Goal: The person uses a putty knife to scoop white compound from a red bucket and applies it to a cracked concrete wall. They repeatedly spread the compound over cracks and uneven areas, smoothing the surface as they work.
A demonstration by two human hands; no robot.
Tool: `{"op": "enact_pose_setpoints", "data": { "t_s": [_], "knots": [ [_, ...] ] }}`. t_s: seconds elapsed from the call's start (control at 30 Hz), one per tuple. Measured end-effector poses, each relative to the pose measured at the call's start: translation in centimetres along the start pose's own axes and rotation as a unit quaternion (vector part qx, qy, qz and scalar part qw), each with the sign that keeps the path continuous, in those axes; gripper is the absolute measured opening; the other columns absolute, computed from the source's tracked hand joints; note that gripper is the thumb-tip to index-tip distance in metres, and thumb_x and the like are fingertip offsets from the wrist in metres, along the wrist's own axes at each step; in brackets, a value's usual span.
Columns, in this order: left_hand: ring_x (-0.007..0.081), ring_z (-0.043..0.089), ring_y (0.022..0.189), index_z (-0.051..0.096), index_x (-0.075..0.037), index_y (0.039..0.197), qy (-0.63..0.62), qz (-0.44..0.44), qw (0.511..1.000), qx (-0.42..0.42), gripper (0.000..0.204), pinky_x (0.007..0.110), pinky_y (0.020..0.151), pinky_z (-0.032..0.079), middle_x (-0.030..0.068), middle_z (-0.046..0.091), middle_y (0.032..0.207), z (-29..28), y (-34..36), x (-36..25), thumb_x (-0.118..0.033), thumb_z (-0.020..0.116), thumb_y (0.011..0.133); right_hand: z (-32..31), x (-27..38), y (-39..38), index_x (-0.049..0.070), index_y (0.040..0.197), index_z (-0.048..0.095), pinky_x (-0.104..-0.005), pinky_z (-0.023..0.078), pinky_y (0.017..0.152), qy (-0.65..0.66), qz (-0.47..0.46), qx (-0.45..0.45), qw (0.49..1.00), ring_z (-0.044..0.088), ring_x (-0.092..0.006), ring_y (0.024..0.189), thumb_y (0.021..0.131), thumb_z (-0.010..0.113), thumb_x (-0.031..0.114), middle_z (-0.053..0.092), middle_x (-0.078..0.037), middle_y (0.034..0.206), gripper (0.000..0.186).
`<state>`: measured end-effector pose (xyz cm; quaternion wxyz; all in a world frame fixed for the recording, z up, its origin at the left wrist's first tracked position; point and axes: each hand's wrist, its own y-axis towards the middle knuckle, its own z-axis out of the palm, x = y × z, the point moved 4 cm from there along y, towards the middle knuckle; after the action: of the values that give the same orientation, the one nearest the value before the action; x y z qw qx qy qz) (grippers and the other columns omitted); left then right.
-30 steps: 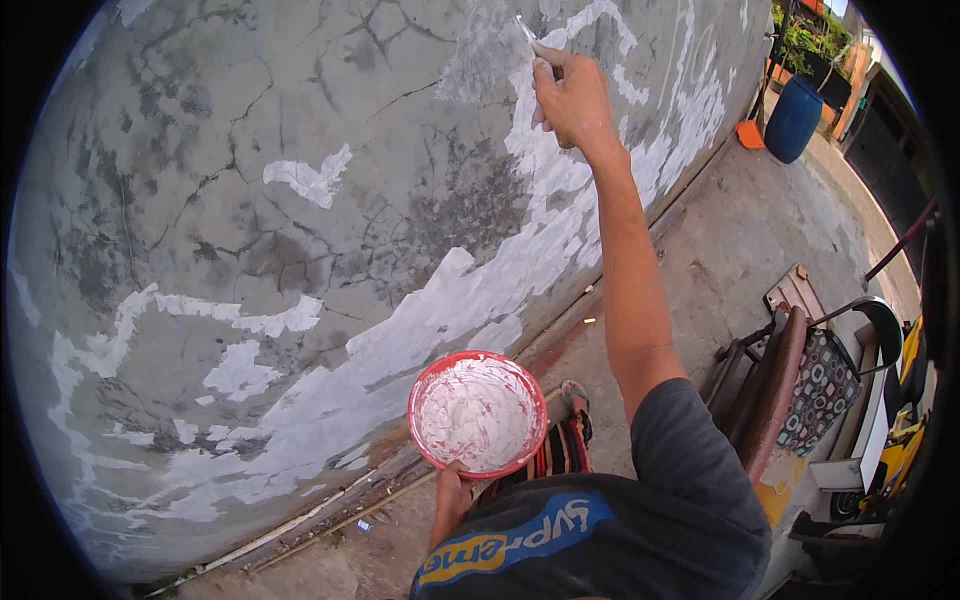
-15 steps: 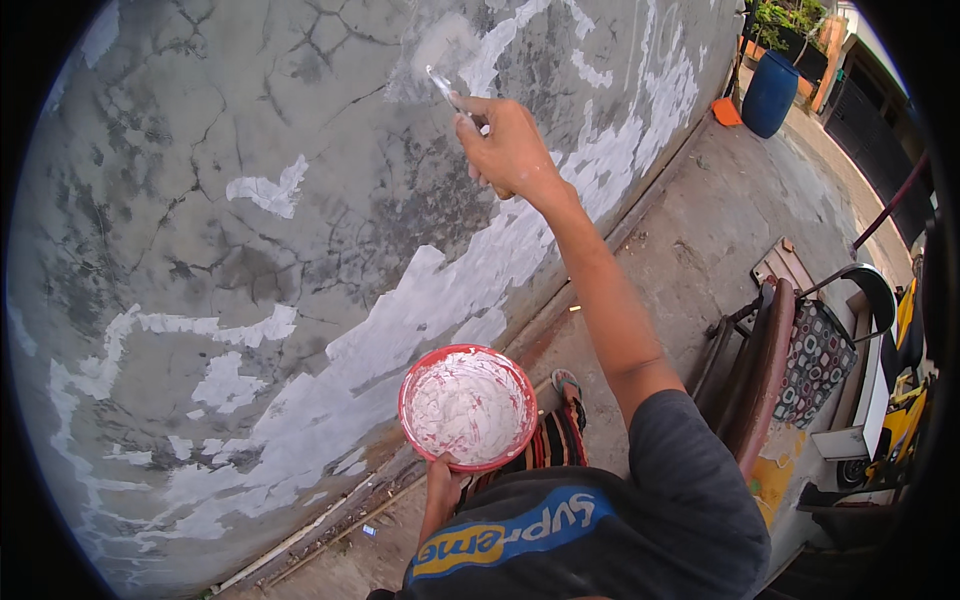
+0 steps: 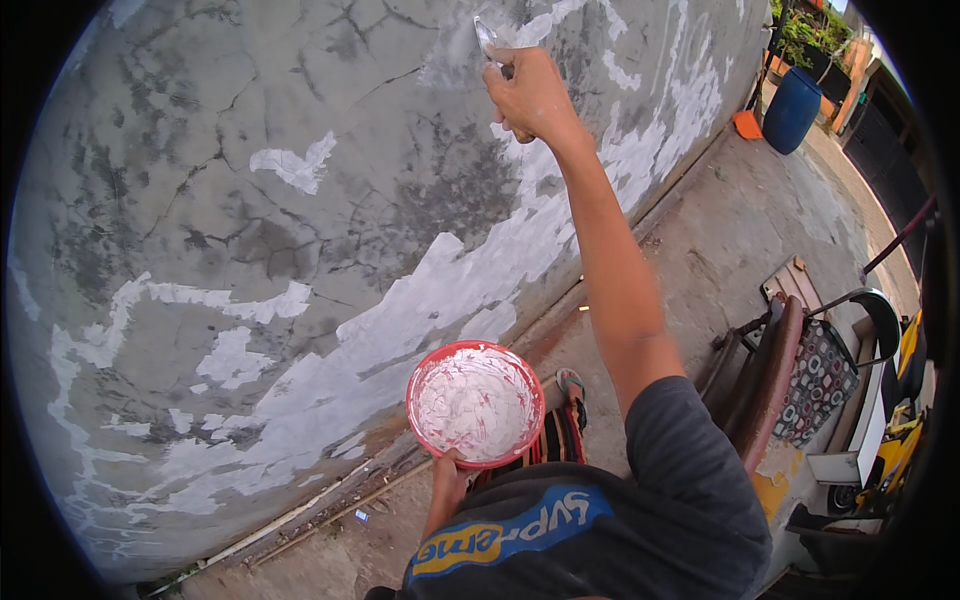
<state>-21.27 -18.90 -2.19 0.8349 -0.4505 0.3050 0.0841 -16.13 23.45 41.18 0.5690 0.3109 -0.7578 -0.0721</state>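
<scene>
In my right hand [image 3: 533, 92] is a putty knife [image 3: 485, 36], my fingers closed around it. Its metal blade lies against or very near the upper part of the cracked grey wall [image 3: 200, 235], beside a pale smeared spot. The end of a wooden-looking handle shows below my palm. My left hand [image 3: 449, 482] grips the near rim of a red bowl [image 3: 412, 415] in front of my body. White paste [image 3: 473, 402] covers the bowl's inside. Patches of white filler [image 3: 400, 312] spread along the lower wall, with smaller ones higher up.
Concrete ground [image 3: 690, 215] runs along the wall's foot. To the right stand a brown bench-like seat [image 3: 780, 385], a patterned cushion [image 3: 815, 385] and part of a yellow motorbike [image 3: 900, 450]. A blue barrel [image 3: 793, 110] and an orange dustpan-like piece [image 3: 747, 125] are far right.
My right hand has moved up and slightly right along the wall with the putty knife. The bowl stays in my left hand, and the whole view has shifted slightly.
</scene>
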Motion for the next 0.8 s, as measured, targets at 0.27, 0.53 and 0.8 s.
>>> {"op": "enact_pose_setpoints", "data": {
  "t_s": [0.27,0.53,0.8],
  "knots": [
    [0.0323,0.061,0.094,0.042,-0.001,0.13,-0.007,-0.002,1.0,-0.02,0.06,0.051,0.075,0.058,0.0162,0.056,0.115,0.0,0.6,-0.2,0.003,0.046,0.071,7.8,0.1,-9.2,-0.002,0.132,0.052,-0.032,0.045,0.045,-0.015,-0.059,0.146,0.987,0.052,-0.0146,0.043,0.093,0.053,0.01,0.058,-0.013,0.059,0.04],
    [0.031,0.063,0.099,0.039,-0.005,0.135,-0.041,0.021,0.999,-0.006,0.064,0.046,0.076,0.058,0.0169,0.056,0.121,2.2,-2.2,-1.5,0.004,0.045,0.072,7.4,-13.2,-26.9,0.01,0.134,0.054,-0.0285,0.047,0.058,0.01,-0.101,0.345,0.933,0.056,-0.013,0.06,0.092,0.052,0.011,0.058,-0.014,0.073,0.042],
    [0.0327,0.061,0.103,0.041,0.003,0.13,-0.074,0.052,0.995,-0.027,0.061,0.047,0.079,0.058,0.0198,0.055,0.121,2.2,-5.2,-1.9,0.005,0.045,0.069,-1.9,-4.7,-7.6,0.021,0.132,0.056,-0.0336,0.044,0.052,-0.225,-0.334,-0.033,0.915,0.05,-0.0236,0.054,0.089,0.06,0.008,0.053,-0.01,0.076,0.045]
  ]
}}
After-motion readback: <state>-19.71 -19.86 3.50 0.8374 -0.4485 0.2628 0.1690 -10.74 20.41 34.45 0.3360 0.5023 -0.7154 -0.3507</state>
